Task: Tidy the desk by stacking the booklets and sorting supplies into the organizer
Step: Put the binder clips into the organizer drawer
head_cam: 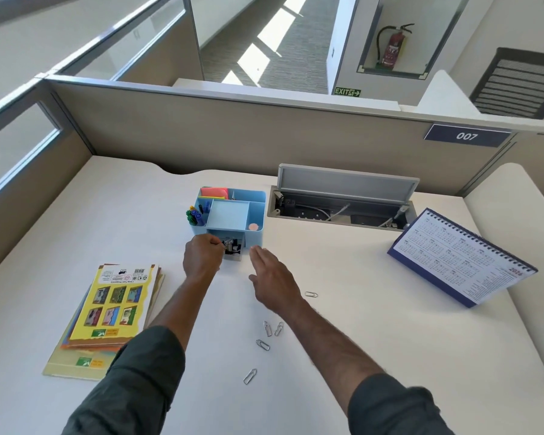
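Observation:
A light blue organizer (258, 211) stands mid-desk, holding markers (194, 216), pink and yellow sticky notes (213, 192) and a small pink item (253, 227). Its front drawer (233, 248) is pulled out, with binder clips inside. My left hand (202, 258) is at the drawer's left side, fingers pinched on what looks like a binder clip. To the drawer's right, my right hand (272, 279) hovers flat with fingers apart, holding nothing. A stack of yellow booklets (107, 312) lies at the left. Several paper clips (267, 328) are scattered on the desk near me.
A blue desk calendar (462, 262) stands at the right. An open cable hatch (343, 196) with sockets and wires sits behind the organizer. Beige partition walls (233, 133) bound the white desk (358, 324) at the back and left.

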